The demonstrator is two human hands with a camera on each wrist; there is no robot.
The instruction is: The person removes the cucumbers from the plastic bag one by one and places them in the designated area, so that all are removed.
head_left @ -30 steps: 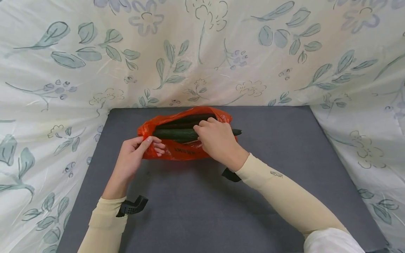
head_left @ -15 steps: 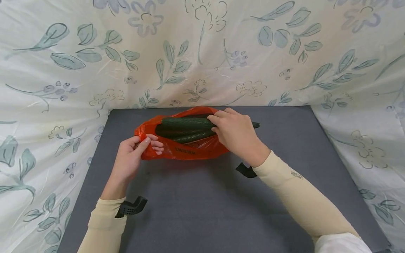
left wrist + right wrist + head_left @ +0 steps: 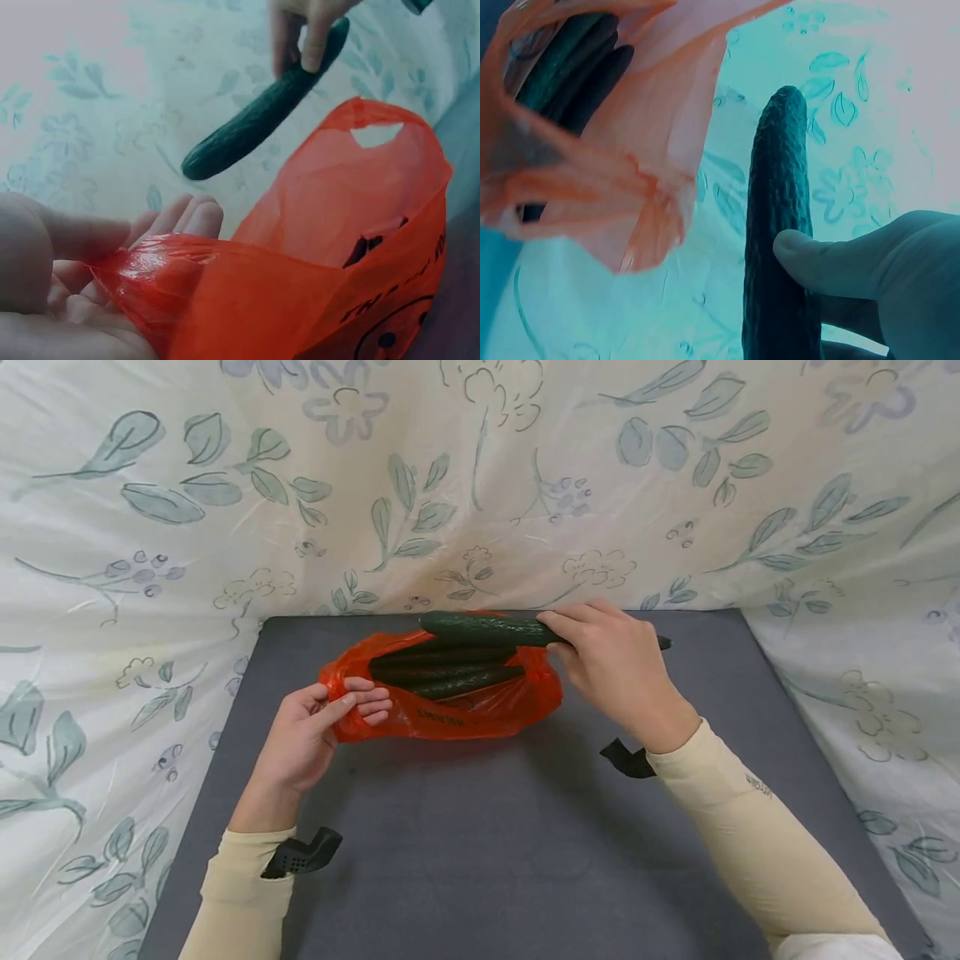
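Observation:
A red plastic bag (image 3: 450, 718) lies with its mouth spread on the dark table, printed lettering on its near side. Several dark green cucumbers (image 3: 450, 672) are inside it. My left hand (image 3: 322, 727) pinches the bag's left edge between thumb and fingers; the left wrist view shows the red film (image 3: 172, 262) stretched from that hand. Above the bag's far right side, my right hand (image 3: 622, 664) grips one cucumber (image 3: 487, 629) around its right part. The right wrist view shows the thumb lying along this bumpy cucumber (image 3: 776, 187), apart from the bag.
The dark grey table (image 3: 465, 843) stretches in front of the bag and to both sides. Behind it and at the sides hangs a pale cloth (image 3: 480, 485) with leaf and flower prints. A black wrist mount (image 3: 303, 853) sits on the left forearm.
My right hand has drawn one cucumber up out of the bag, toward the right and away from me. The left hand has stayed at the bag's left edge.

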